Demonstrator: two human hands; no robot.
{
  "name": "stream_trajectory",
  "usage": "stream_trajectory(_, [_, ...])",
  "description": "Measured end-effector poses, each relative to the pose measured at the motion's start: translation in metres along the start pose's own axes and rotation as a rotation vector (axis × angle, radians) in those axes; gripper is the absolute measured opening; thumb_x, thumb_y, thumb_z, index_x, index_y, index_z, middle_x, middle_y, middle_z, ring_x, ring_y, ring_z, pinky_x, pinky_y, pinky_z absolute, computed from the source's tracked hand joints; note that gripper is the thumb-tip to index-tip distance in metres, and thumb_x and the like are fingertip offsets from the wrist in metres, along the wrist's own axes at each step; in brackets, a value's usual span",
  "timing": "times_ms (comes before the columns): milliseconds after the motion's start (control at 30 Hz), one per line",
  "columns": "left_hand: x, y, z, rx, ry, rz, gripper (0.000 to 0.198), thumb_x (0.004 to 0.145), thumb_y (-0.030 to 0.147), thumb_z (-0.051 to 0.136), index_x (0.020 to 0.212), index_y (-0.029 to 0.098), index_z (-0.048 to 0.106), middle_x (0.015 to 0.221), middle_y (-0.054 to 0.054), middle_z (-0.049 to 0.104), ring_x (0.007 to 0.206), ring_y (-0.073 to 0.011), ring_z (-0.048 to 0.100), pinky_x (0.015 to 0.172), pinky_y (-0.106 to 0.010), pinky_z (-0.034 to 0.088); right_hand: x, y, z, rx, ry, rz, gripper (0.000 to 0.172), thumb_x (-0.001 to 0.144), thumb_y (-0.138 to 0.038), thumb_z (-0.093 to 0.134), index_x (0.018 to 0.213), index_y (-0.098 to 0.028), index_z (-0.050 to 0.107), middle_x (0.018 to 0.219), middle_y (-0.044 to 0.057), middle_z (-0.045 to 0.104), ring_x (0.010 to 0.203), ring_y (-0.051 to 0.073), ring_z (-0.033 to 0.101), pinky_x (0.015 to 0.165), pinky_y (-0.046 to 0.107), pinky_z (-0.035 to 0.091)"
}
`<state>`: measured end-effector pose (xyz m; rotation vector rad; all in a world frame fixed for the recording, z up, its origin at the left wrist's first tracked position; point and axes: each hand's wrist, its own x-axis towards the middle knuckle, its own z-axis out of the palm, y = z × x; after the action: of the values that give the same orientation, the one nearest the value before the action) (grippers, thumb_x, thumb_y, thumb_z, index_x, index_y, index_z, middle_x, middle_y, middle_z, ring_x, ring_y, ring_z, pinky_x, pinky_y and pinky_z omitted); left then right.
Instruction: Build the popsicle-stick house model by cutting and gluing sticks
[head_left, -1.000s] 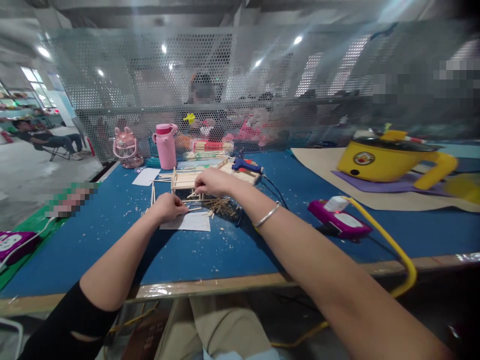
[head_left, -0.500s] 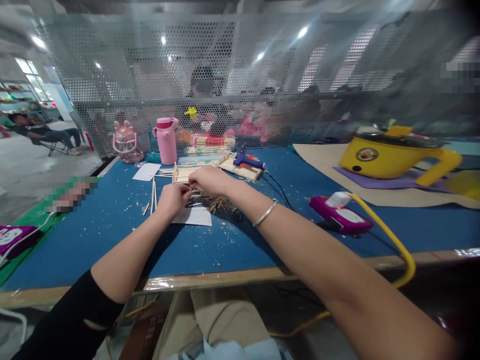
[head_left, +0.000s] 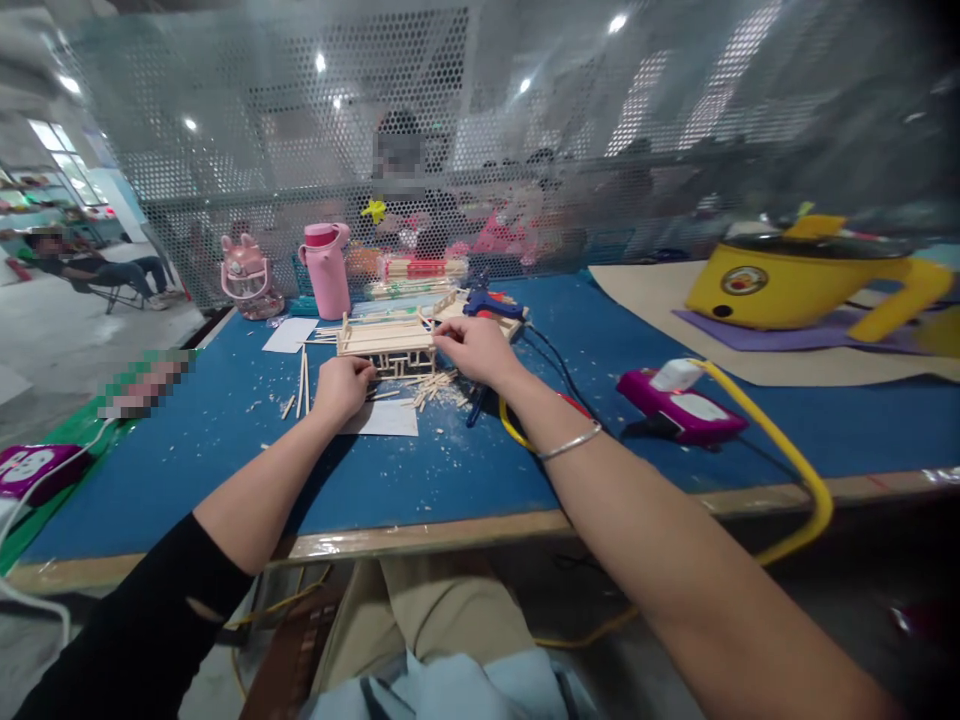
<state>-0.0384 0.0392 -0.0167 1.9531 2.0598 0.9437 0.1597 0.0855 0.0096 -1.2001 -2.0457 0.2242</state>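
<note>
A small model built of pale wooden sticks (head_left: 386, 338) stands on the blue table, with railings and lattice work on its near side. My left hand (head_left: 343, 388) is closed at the model's near left corner. At its right end my right hand (head_left: 474, 348) is closed, fingertips pressed together against the wood. Cut stick pieces (head_left: 435, 388) lie in a pile just in front of the model. A white sheet of paper (head_left: 382, 417) lies nearer to me. Behind my right hand, a blue glue gun (head_left: 491, 304) rests on another wooden piece.
A pink bottle (head_left: 328, 275) and a clear pink jug (head_left: 249, 280) stand at the back left. On the right are a purple power strip (head_left: 679, 412) with a yellow cord and a yellow pot (head_left: 780, 285). A mesh screen (head_left: 300, 130) rises behind; people sit beyond.
My right hand has moved right, from the model's middle to its right end, uncovering the lattice front and the stick pile. My left hand has stayed near the left corner.
</note>
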Motion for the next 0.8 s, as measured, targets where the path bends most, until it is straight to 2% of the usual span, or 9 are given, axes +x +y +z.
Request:
stream_trajectory(100, [0.001,0.0,0.0,0.049,-0.007,0.013,0.025,0.075,0.028,0.05,0.083,0.017,0.07,0.082,-0.008,0.069,0.075,-0.0187,0.059,0.068,-0.025,0.04,0.001,-0.001,0.002,-0.019,0.035,0.08,0.017,0.069,-0.02,0.051,0.078,-0.013,0.064,0.063,0.002,0.059,0.057,0.011,0.047,0.058,0.022,0.034])
stream_trajectory(200, [0.002,0.0,0.0,0.074,-0.045,0.024,0.026,0.076,0.029,0.048,0.083,0.018,0.07,0.079,-0.008,0.069,0.073,-0.018,0.059,0.065,-0.024,0.039,0.002,-0.003,0.007,-0.014,-0.007,0.126,0.02,0.066,-0.019,0.054,0.083,-0.013,0.062,0.065,0.002,0.06,0.057,0.011,0.048,0.058,0.022,0.035])
stream_trajectory(300, [0.003,0.0,0.0,0.088,-0.062,0.023,0.027,0.076,0.03,0.048,0.083,0.017,0.07,0.079,-0.008,0.069,0.072,-0.0174,0.059,0.064,-0.024,0.039,0.002,-0.004,0.013,-0.021,-0.056,0.124,0.02,0.064,-0.019,0.056,0.083,-0.013,0.06,0.068,0.002,0.06,0.058,0.011,0.049,0.058,0.021,0.035])
stream_trajectory(500, [0.004,-0.001,0.002,0.073,-0.051,0.013,0.027,0.075,0.031,0.047,0.082,0.018,0.07,0.079,-0.006,0.069,0.074,-0.0168,0.059,0.065,-0.022,0.039,0.003,-0.002,0.02,-0.032,-0.058,0.134,0.02,0.066,-0.019,0.055,0.085,-0.015,0.058,0.072,0.002,0.061,0.061,0.012,0.05,0.059,0.021,0.035])
stream_trajectory(800, [-0.003,0.002,-0.002,0.052,-0.039,-0.034,0.028,0.074,0.031,0.048,0.08,0.017,0.07,0.077,-0.007,0.069,0.07,-0.0172,0.059,0.065,-0.023,0.039,0.001,-0.004,0.018,-0.039,-0.061,0.133,0.019,0.068,-0.019,0.055,0.086,-0.016,0.058,0.068,0.001,0.06,0.061,0.012,0.05,0.06,0.021,0.034])
